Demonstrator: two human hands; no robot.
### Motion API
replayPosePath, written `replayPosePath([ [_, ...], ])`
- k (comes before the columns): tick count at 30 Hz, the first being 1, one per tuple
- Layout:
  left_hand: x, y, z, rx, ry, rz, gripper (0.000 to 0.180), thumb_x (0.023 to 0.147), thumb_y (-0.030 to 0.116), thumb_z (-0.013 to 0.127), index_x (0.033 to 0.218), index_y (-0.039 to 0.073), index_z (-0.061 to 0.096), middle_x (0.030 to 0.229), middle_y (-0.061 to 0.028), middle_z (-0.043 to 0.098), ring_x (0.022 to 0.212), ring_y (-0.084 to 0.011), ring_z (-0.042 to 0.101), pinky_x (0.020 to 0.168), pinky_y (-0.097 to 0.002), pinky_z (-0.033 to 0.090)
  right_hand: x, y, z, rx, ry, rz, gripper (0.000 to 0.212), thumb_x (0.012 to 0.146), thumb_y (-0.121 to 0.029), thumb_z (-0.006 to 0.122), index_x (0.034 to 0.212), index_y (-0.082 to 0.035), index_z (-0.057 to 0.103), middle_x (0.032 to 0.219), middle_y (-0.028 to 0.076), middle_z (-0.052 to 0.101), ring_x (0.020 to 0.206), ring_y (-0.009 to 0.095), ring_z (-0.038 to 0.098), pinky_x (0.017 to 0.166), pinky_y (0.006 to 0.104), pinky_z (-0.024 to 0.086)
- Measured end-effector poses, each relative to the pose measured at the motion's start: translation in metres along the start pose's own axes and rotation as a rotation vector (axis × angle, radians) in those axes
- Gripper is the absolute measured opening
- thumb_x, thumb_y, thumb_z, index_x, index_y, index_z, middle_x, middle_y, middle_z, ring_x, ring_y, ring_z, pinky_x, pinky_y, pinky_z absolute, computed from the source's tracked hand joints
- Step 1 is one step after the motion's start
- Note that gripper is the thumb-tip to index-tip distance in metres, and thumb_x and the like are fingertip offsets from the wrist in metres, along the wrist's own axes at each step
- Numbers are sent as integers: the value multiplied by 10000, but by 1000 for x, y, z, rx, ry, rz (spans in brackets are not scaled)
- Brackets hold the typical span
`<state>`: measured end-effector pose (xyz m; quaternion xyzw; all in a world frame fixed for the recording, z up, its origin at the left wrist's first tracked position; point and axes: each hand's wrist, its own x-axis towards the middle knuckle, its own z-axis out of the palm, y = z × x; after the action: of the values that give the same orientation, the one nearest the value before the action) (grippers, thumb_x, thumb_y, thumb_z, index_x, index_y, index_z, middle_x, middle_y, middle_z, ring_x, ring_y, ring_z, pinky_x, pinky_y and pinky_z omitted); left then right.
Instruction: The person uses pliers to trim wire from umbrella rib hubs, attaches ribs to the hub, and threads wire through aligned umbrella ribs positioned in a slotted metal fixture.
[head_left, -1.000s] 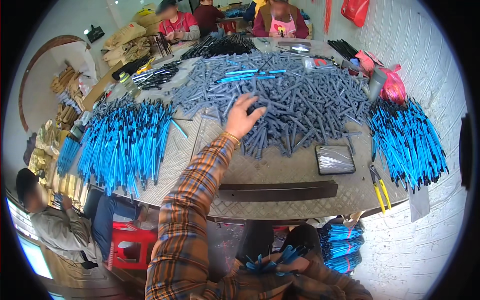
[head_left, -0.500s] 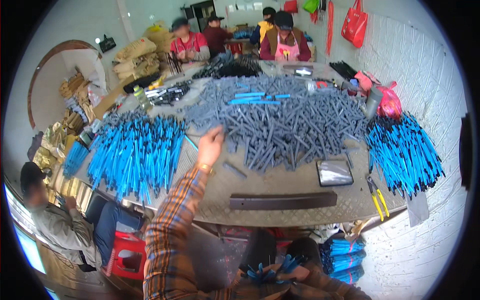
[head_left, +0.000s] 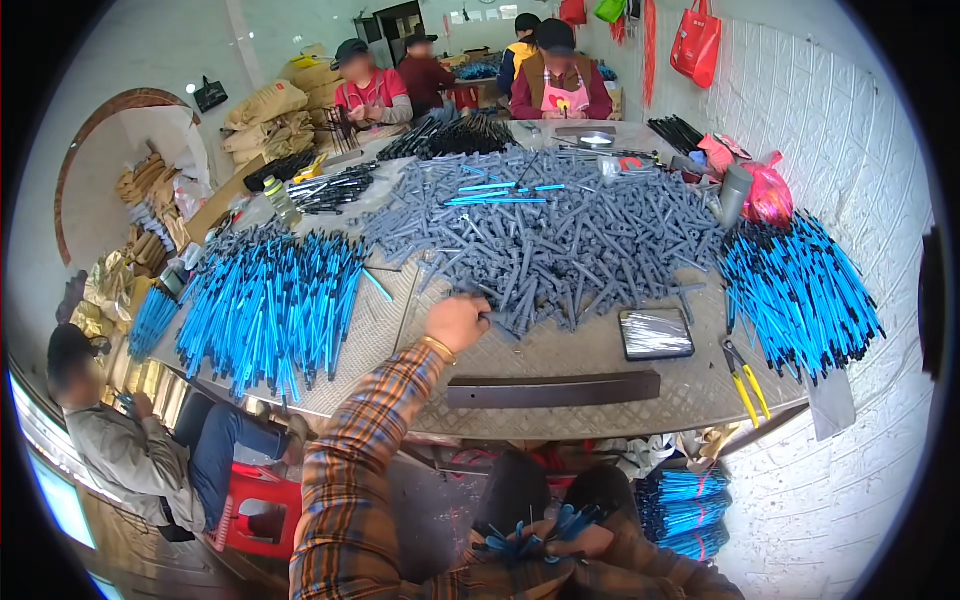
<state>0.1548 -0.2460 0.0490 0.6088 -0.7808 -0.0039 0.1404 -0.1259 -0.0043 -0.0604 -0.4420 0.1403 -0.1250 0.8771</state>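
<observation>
My left hand (head_left: 459, 322) reaches over the table to the near edge of a heap of grey plastic pieces (head_left: 570, 240), short rod-like parts. Its fingers are closed at a grey piece (head_left: 487, 312), mostly hidden by the hand. Low in my lap, my right hand (head_left: 592, 541) is closed round a small bunch of blue sticks (head_left: 520, 545), whose ends fan out. A few bright blue sticks (head_left: 497, 199) lie on top of the grey heap.
Black-tipped blue sticks lie piled at left (head_left: 270, 310) and right (head_left: 800, 290). Near the front edge are a dark bar (head_left: 553, 389), a black tray of thin pins (head_left: 656, 334) and yellow-handled pliers (head_left: 746, 385). Co-workers sit across the table; another person (head_left: 120, 430) sits at left.
My left hand has moved right and nearer, from the heap's left edge down to where a loose grey piece lay. My right hand stays in my lap with the blue sticks.
</observation>
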Motion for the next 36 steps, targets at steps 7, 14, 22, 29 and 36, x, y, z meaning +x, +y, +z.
replayPosePath([
  [7,-22,-7,-21,-24,193,102,253,749,228,632,957,87,611,756,-103,597,703,-270,590,639,-379,475,-13,15,9,33,15,-99,248,855,-245,612,943,-24,542,1278,141,469,1095,201,454,954,368,335],
  [14,-58,-7,-40,-629,69,-135,246,800,207,638,982,47,594,674,-73,537,598,-157,499,592,-298,452,-4,-3,-7,-62,-132,-57,606,804,-337,622,1250,32,444,1325,148,417,1226,215,384,1042,340,249],
  [22,-85,-1,-39,-469,192,33,189,823,163,637,940,17,604,734,-57,538,668,-93,514,591,-265,445,-10,12,0,-18,-28,-73,264,846,-212,623,986,5,567,1302,136,455,1104,196,466,956,363,353],
  [29,-146,34,-67,-1079,167,-304,141,771,-15,636,907,11,607,884,-58,615,761,-122,565,693,-253,469,-14,19,15,-72,-42,-155,264,844,-198,624,1009,-2,560,1307,138,452,1102,181,456,960,355,342],
  [36,-203,96,-40,-1187,-181,-9,127,760,-24,661,869,-2,599,847,-8,583,776,-58,538,679,-203,460,-5,-6,15,-206,-141,-97,120,842,-137,600,901,-36,571,1247,183,482,1147,280,459,960,423,355],
])
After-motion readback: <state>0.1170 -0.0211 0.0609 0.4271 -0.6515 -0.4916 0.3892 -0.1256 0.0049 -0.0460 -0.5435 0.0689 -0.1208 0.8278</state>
